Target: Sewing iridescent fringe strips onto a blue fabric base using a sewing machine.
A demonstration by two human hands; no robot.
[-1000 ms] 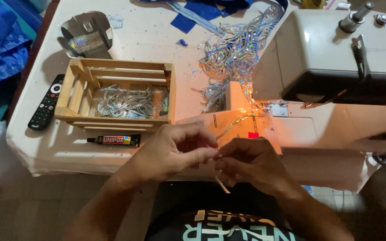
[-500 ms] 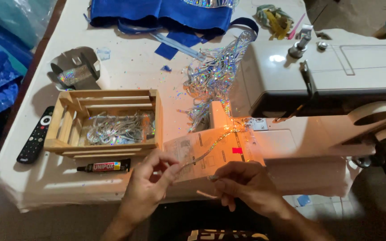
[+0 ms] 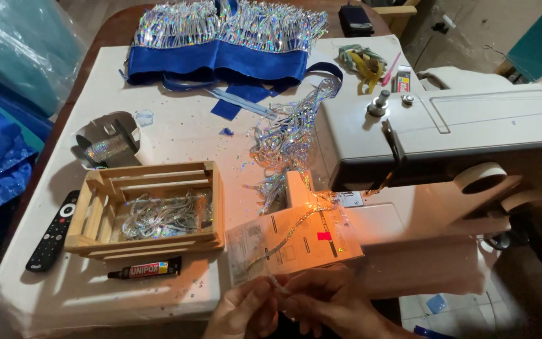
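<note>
Both hands — left hand (image 3: 246, 311) and right hand (image 3: 327, 307) — pinched a sequin strand (image 3: 290, 235) over the paper card (image 3: 293, 242) beside the sewing machine (image 3: 472, 132).

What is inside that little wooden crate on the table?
The wooden crate holds a loose tangle of shiny silver holographic strips. Whatever lies beneath them is covered, so it cannot be seen.

Bench (image 3: 177, 135), white top, speckled with glitter bits, carrying everything. Blue garment with holographic fringe (image 3: 221, 37) lying across far edge. Sewing machine (image 3: 446, 132) sitting at right. Slatted wooden crate (image 3: 148, 210) resting near front-left, glue tube (image 3: 145, 270) lying just before it. Black remote control (image 3: 53, 231) lying left of crate. Tinsel spool (image 3: 105, 147) sitting behind crate. Loose fringe strands (image 3: 290, 141) trailing mid-bench.
</note>
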